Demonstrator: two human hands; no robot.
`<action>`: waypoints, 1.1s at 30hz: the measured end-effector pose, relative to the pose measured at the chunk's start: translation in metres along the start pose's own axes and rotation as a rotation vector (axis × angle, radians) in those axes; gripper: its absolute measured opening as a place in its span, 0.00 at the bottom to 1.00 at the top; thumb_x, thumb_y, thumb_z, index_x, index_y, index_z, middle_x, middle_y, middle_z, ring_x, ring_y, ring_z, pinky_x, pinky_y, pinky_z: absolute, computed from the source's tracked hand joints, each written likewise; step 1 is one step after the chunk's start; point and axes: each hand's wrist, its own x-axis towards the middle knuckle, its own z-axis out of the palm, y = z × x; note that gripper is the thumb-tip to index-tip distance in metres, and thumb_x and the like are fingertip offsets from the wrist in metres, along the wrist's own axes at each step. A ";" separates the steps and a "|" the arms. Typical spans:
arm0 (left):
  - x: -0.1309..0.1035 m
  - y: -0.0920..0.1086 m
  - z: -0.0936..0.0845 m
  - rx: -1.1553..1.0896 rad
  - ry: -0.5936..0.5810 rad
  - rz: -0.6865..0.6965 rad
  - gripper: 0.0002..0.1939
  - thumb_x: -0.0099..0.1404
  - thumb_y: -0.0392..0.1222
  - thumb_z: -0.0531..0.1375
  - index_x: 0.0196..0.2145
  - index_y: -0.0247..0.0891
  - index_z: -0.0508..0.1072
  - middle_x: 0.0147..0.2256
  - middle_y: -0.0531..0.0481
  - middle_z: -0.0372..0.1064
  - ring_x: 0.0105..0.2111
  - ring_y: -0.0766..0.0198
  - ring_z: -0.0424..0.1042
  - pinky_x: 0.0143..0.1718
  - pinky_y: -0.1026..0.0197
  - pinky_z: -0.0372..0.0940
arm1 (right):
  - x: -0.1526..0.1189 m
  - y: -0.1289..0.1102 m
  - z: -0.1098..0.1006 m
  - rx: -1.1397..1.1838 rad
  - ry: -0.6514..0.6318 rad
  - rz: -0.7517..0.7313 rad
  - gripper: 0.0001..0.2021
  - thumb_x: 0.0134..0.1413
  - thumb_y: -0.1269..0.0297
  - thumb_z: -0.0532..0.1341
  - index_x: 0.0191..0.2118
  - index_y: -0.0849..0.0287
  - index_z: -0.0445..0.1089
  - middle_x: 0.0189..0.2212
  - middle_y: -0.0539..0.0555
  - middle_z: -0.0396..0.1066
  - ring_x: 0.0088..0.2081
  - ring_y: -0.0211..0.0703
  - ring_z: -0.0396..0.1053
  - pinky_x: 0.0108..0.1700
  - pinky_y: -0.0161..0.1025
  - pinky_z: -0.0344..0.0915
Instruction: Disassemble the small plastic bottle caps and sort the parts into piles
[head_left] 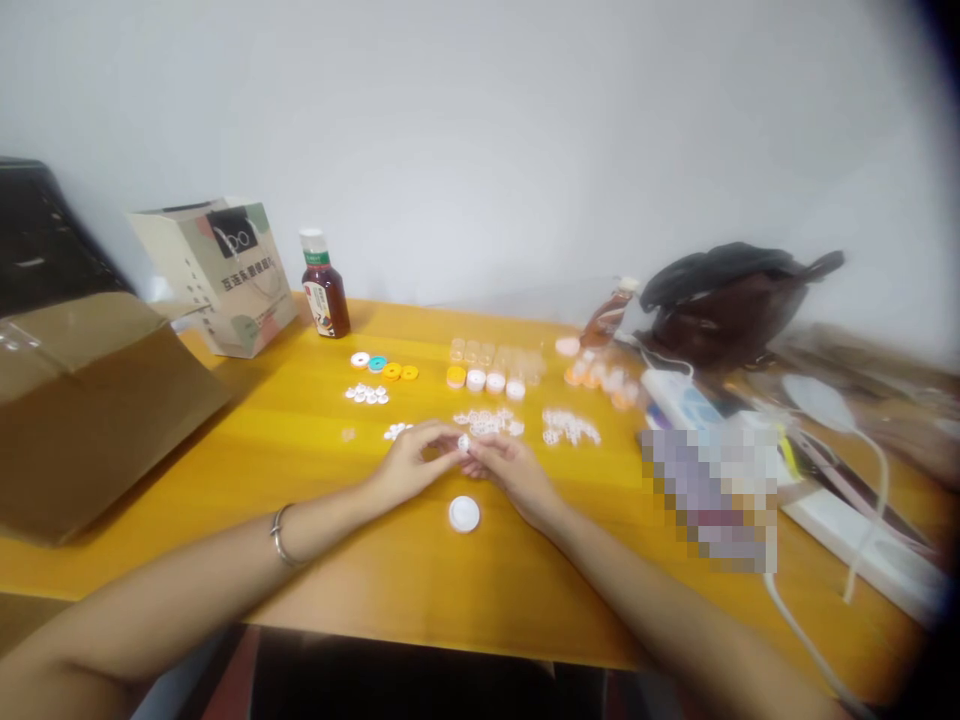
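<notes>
Over the middle of the table, my left hand [414, 462] and my right hand [519, 476] meet, fingers closed together on a small white piece [464, 441]. Its exact shape is too blurred to make out. Just below them on the wood lies a round white lid [464, 514]. Beyond my fingers are small white pieces with holes [491, 422], and more lie in a group [571, 428] to the right. Partly behind my left hand is a little cluster of white pieces [397, 431]. White discs [367, 394] sit farther left.
A row of coloured caps [392, 371], white and orange caps [495, 383] and clear cups [472, 352] stand farther back. An open cardboard box [97, 400], paper bag [225, 270] and dark bottle [325, 290] are left. Right are a bottle [609, 314], dark bag [731, 300] and power strip [870, 550].
</notes>
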 end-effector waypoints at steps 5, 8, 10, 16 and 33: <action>-0.002 0.004 -0.005 0.185 -0.043 0.152 0.11 0.63 0.39 0.56 0.43 0.38 0.70 0.38 0.47 0.70 0.38 0.63 0.68 0.42 0.59 0.64 | 0.001 0.001 0.001 0.015 0.008 -0.009 0.11 0.41 0.59 0.66 0.30 0.60 0.71 0.24 0.50 0.74 0.26 0.34 0.71 0.33 0.33 0.67; -0.002 0.005 -0.007 0.321 -0.085 0.248 0.11 0.64 0.39 0.53 0.44 0.37 0.69 0.38 0.46 0.69 0.38 0.63 0.67 0.41 0.59 0.64 | 0.001 0.001 0.002 -0.035 0.020 -0.033 0.12 0.41 0.58 0.66 0.30 0.61 0.72 0.24 0.50 0.74 0.27 0.35 0.71 0.35 0.34 0.68; -0.003 0.004 -0.008 0.405 -0.103 0.294 0.10 0.65 0.38 0.52 0.43 0.37 0.69 0.37 0.45 0.68 0.37 0.63 0.67 0.40 0.60 0.64 | 0.001 0.001 0.003 -0.084 0.032 -0.049 0.12 0.41 0.56 0.65 0.29 0.61 0.72 0.24 0.51 0.74 0.27 0.36 0.71 0.35 0.35 0.68; -0.005 0.001 -0.005 0.524 -0.123 0.355 0.11 0.67 0.38 0.50 0.42 0.36 0.69 0.34 0.46 0.68 0.33 0.63 0.67 0.36 0.61 0.64 | 0.000 0.002 0.003 -0.244 0.058 -0.131 0.11 0.43 0.56 0.63 0.26 0.59 0.73 0.22 0.51 0.73 0.25 0.39 0.71 0.34 0.39 0.70; -0.002 -0.001 -0.005 0.077 -0.020 0.154 0.12 0.63 0.38 0.55 0.45 0.37 0.69 0.40 0.44 0.69 0.40 0.63 0.70 0.40 0.60 0.69 | 0.001 -0.001 0.003 -0.107 0.111 -0.092 0.09 0.43 0.59 0.62 0.27 0.60 0.71 0.22 0.50 0.74 0.24 0.37 0.72 0.33 0.36 0.69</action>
